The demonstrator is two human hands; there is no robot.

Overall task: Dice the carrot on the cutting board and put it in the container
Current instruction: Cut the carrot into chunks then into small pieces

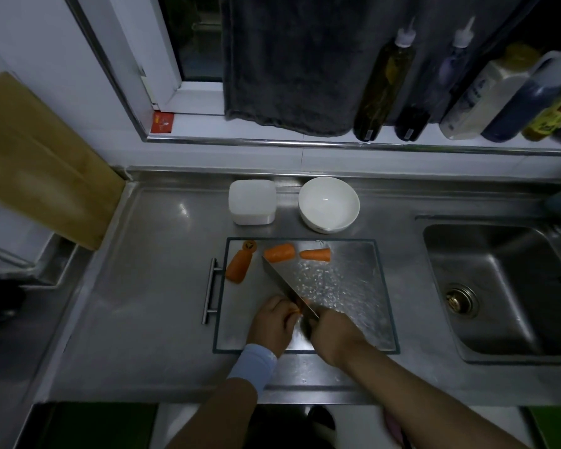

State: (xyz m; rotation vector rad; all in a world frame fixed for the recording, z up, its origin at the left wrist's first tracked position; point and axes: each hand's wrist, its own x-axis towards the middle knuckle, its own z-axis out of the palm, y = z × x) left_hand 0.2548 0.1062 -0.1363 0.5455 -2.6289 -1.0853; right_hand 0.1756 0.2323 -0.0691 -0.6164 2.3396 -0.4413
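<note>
While our left hand (pixel 272 322) pinches a small carrot piece (pixel 297 310) at lower centre of the cutting board (pixel 353 286), our right hand (pixel 332 338) grips the knife (pixel 285 286), blade upon that piece. Three carrot chunks (pixel 279 252) lie along the board's upper left. Container (pixel 252 202) and bowl (pixel 328 204): on the surface (pixel 162 270) above the board, side by side.

The right hand (pixel 332 335) grips the broad steel cleaver (pixel 285 286), blade angled across the textured steel cutting board (pixel 344 286). The left hand (pixel 272 322) pinches a small orange carrot piece (pixel 297 311) right against the blade. Three orange carrot chunks (pixel 280 252) lie along the far edge, with the square white plastic container (pixel 252 201) and a round white bowl (pixel 328 204) just beyond.
</note>
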